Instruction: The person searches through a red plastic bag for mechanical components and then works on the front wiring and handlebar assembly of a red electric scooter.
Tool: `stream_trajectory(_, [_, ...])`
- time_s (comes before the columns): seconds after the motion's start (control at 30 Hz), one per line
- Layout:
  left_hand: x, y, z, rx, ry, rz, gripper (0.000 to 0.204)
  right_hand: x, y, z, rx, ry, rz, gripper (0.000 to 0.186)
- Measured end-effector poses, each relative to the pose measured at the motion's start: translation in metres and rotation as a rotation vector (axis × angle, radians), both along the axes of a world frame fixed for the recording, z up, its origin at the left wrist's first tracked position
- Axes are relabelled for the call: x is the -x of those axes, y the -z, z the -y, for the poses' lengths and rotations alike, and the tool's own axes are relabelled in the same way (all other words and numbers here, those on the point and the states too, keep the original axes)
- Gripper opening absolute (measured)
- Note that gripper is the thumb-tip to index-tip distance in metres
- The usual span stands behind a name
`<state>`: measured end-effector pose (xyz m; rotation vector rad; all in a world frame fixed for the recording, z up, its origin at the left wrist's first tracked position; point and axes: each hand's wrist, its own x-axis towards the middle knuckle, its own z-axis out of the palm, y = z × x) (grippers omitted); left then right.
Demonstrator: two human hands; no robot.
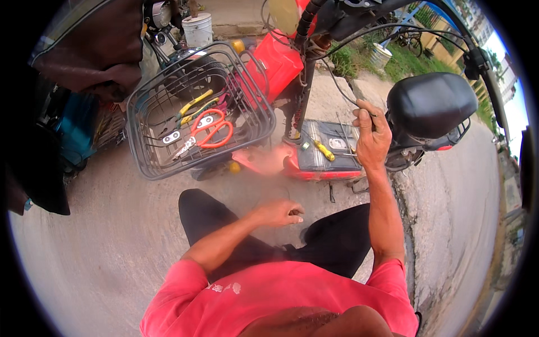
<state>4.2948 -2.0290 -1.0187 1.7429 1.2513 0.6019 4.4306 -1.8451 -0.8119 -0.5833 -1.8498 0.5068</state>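
Note:
My right hand (370, 126) is raised beside the scooter's black seat (432, 101), fingers pinched on a thin black cable (345, 87) that runs up toward the handlebar. Lower down, my left hand (283, 213) hovers between my knees with fingers curled; whether anything is inside is hidden. The scooter's floorboard (314, 163) carries a yellow-handled tool (324, 149) and thin metal tools. In the wire basket (143, 157) lie orange-handled scissors (222, 132) and yellow-handled pliers (196, 104). Red body panels (275, 67) of the scooter show behind the basket.
A dark-covered vehicle (90, 50) stands at the left. White buckets (196, 31) are at the back, another (380, 56) by the grass. A cracked concrete edge (407, 236) runs along the pavement on my right. The black handlebar (477, 62) arches overhead.

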Motion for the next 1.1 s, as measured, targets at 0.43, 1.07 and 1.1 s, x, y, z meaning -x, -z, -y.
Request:
stream_trajectory(0.43, [0.151,-0.280,0.002,-0.468,-0.421,0.355,0.029,0.000,-0.049,0.011,-0.171,-0.044,0.472,0.018])
stream_trajectory(1.07, [0.171,-0.274,-0.114,-0.273,-0.456,0.728,0.027,0.016,-0.052,-0.002,0.180,-0.001,0.526,0.030])
stream_trajectory(1.1, [0.170,-0.274,-0.113,-0.280,-0.458,0.744,0.028,0.018,-0.051,-0.003,0.194,-0.012,0.532,0.031])
